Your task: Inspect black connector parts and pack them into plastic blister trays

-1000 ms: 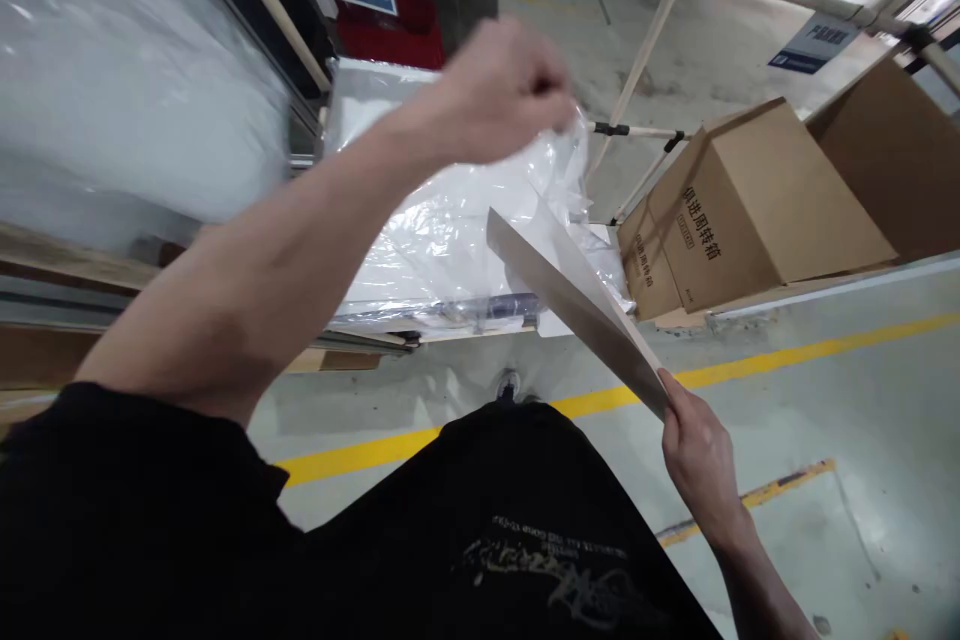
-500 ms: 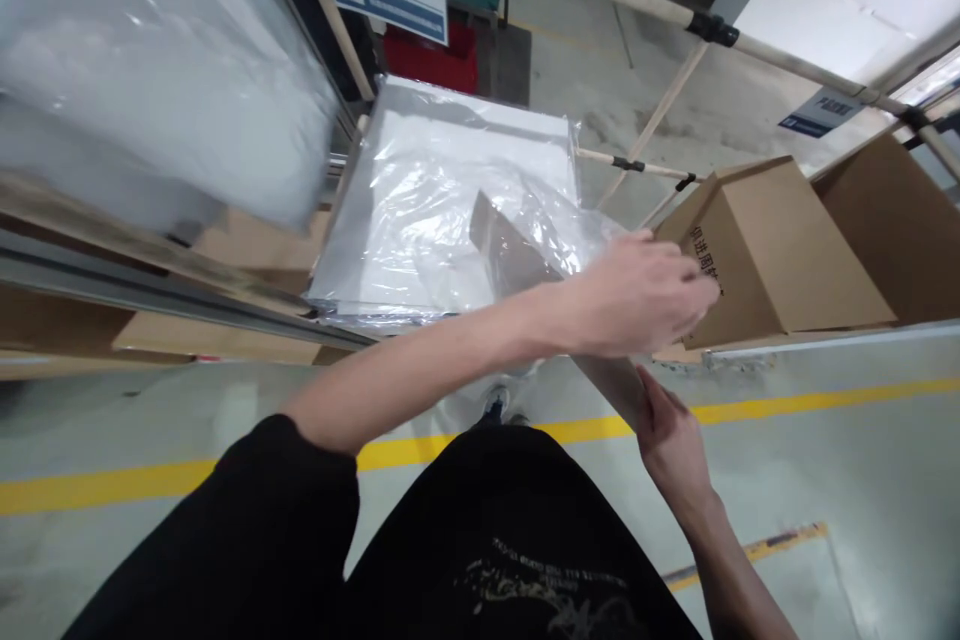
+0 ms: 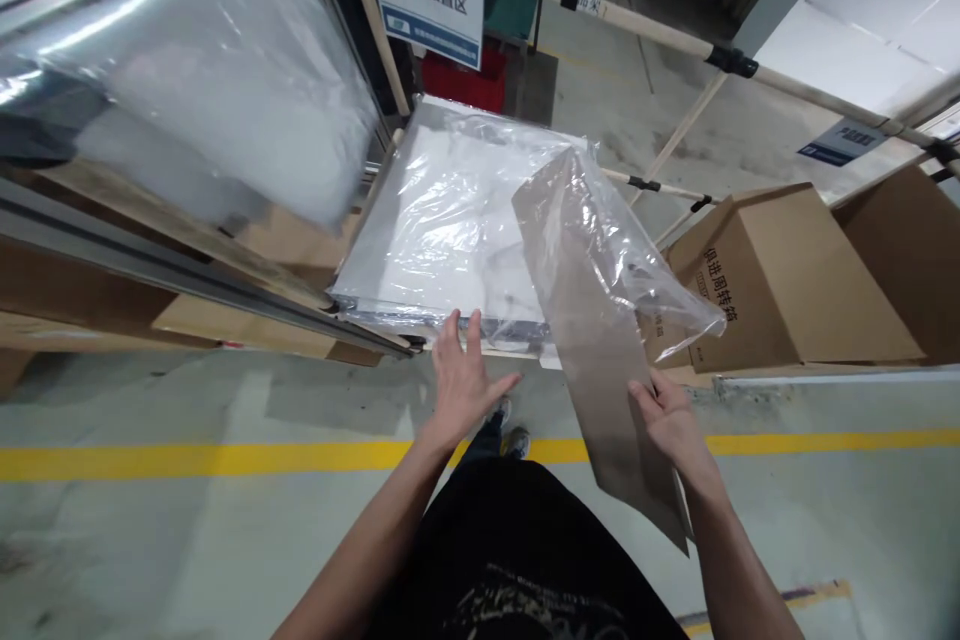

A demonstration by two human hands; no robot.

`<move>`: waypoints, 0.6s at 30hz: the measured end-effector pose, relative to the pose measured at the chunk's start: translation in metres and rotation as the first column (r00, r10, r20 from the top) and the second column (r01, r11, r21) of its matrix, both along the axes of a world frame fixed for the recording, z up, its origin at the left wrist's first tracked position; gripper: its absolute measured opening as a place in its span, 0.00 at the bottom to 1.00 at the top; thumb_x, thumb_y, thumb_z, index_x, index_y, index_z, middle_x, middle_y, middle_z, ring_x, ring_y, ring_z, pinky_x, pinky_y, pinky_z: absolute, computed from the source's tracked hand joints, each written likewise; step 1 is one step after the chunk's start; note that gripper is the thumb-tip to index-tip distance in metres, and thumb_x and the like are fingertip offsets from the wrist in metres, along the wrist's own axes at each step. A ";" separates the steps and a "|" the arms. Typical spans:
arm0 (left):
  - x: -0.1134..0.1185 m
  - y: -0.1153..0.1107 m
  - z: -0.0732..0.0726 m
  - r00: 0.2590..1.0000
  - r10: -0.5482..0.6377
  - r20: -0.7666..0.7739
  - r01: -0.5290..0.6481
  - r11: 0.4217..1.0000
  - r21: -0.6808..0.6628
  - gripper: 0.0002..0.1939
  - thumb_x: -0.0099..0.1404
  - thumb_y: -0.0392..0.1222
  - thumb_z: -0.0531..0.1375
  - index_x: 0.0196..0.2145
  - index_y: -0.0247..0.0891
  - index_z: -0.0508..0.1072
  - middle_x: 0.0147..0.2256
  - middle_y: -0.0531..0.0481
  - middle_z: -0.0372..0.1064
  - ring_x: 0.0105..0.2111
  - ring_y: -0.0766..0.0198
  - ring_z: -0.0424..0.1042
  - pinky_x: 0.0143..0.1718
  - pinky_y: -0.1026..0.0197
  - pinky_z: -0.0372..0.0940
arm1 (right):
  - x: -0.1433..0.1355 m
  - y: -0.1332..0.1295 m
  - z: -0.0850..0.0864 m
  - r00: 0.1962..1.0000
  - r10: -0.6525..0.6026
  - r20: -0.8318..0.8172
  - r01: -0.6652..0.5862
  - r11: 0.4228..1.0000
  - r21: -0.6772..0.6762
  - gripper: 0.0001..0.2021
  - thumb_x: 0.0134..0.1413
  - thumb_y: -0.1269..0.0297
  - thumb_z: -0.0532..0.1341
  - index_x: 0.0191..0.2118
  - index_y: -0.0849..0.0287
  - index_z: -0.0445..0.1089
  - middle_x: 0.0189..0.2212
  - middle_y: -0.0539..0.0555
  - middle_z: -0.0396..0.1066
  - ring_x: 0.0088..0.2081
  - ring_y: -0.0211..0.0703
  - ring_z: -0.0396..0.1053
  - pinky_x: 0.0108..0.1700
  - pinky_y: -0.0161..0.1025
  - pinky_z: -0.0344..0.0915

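Note:
My right hand [image 3: 670,418] is closed on the right edge of a grey-brown flat sheet [image 3: 600,360], thumb on top. The sheet hangs tilted, and its far part sits under a crumpled clear plastic bag [image 3: 619,235] that spreads to the right. My left hand [image 3: 463,375] is open, fingers spread, just at the front edge of a stack of clear plastic packaging [image 3: 427,250] with white material beneath. Whether its fingertips touch the stack I cannot tell.
Upper left, more plastic film [image 3: 232,60] lies over a rack rail. Cardboard boxes [image 3: 750,290] stand at the right. A pipe frame [image 3: 645,35] with a sign [image 3: 427,0] runs along the back. Below, a yellow line [image 3: 262,461] crosses the floor.
My left hand has come off the plastic bag on the right and moved left and down, opening. The sheet has swung into fuller view, still in my right hand. The camera has shifted.

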State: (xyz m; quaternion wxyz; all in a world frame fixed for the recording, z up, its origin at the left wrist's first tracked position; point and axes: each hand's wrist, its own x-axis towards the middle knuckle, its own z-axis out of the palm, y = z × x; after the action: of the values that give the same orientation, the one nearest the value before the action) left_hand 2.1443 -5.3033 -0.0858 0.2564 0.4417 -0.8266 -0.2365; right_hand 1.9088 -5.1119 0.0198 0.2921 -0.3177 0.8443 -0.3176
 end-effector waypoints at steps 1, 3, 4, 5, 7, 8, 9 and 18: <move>-0.011 -0.007 -0.015 0.998 0.067 -0.022 -0.065 0.995 0.082 0.59 0.60 0.60 0.71 0.75 0.32 0.47 0.71 0.19 0.49 0.71 0.25 0.52 0.66 0.26 0.56 | -0.004 -0.006 0.002 0.996 -0.009 0.087 0.011 1.000 -0.021 0.19 0.62 0.48 0.61 0.47 0.57 0.78 0.40 0.57 0.82 0.41 0.52 0.77 0.44 0.43 0.72; -0.039 -0.031 -0.030 0.976 0.191 -0.106 -0.163 0.959 0.232 0.52 0.63 0.55 0.68 0.74 0.29 0.51 0.66 0.22 0.62 0.67 0.32 0.63 0.64 0.35 0.62 | -0.011 -0.022 0.005 0.966 -0.032 0.257 0.048 0.997 -0.057 0.19 0.54 0.47 0.66 0.44 0.56 0.78 0.38 0.55 0.82 0.41 0.52 0.77 0.43 0.43 0.73; -0.052 -0.047 -0.032 0.959 0.240 -0.149 -0.187 0.936 0.299 0.45 0.65 0.53 0.66 0.71 0.30 0.57 0.61 0.25 0.69 0.62 0.36 0.70 0.62 0.38 0.65 | -0.015 -0.031 0.004 0.937 -0.047 0.347 0.075 0.995 -0.067 0.19 0.51 0.47 0.69 0.43 0.56 0.78 0.37 0.54 0.82 0.41 0.52 0.78 0.43 0.43 0.73; -0.063 -0.062 -0.031 0.944 0.275 -0.183 -0.197 0.914 0.355 0.36 0.67 0.51 0.62 0.67 0.31 0.64 0.54 0.29 0.76 0.56 0.40 0.75 0.60 0.41 0.67 | -0.018 -0.040 0.002 0.896 -0.065 0.440 0.107 0.992 -0.071 0.20 0.48 0.48 0.72 0.42 0.56 0.78 0.36 0.54 0.82 0.40 0.51 0.78 0.42 0.43 0.74; -0.070 -0.086 -0.027 0.926 0.298 -0.231 -0.181 0.888 0.423 0.20 0.70 0.49 0.57 0.52 0.34 0.76 0.40 0.37 0.80 0.44 0.47 0.80 0.53 0.47 0.70 | -0.024 -0.056 -0.006 0.784 -0.117 0.610 0.190 0.980 -0.056 0.23 0.40 0.50 0.76 0.42 0.56 0.77 0.34 0.54 0.82 0.36 0.50 0.78 0.40 0.43 0.74; -0.067 -0.091 -0.025 0.924 0.290 -0.249 -0.161 0.886 0.435 0.16 0.71 0.49 0.56 0.44 0.36 0.78 0.35 0.40 0.80 0.40 0.49 0.80 0.50 0.50 0.71 | -0.026 -0.062 -0.012 0.723 -0.143 0.676 0.232 0.972 -0.042 0.24 0.37 0.52 0.77 0.41 0.55 0.76 0.33 0.53 0.82 0.34 0.49 0.78 0.39 0.43 0.74; -0.059 -0.091 -0.023 0.923 0.278 -0.265 -0.142 0.889 0.436 0.15 0.70 0.50 0.57 0.38 0.37 0.78 0.32 0.42 0.79 0.37 0.52 0.80 0.48 0.53 0.71 | -0.027 -0.068 -0.018 0.670 -0.167 0.723 0.273 0.961 -0.031 0.25 0.34 0.54 0.78 0.41 0.55 0.75 0.32 0.53 0.82 0.33 0.48 0.78 0.38 0.43 0.74; 0.015 -0.018 -0.024 0.811 0.410 -0.417 -0.184 0.855 0.484 0.22 0.66 0.54 0.61 0.50 0.36 0.74 0.35 0.45 0.80 0.33 0.56 0.81 0.38 0.56 0.76 | 0.007 -0.079 -0.019 0.942 0.172 0.288 -0.130 0.979 -0.159 0.13 0.51 0.52 0.64 0.35 0.58 0.73 0.30 0.51 0.77 0.34 0.45 0.71 0.38 0.39 0.66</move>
State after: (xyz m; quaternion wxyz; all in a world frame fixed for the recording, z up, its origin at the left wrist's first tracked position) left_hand 2.1594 -5.3214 -0.1102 0.3969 0.5351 -0.5770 -0.4725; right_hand 1.9158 -5.1908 0.0005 0.4180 -0.3488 0.7393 -0.3963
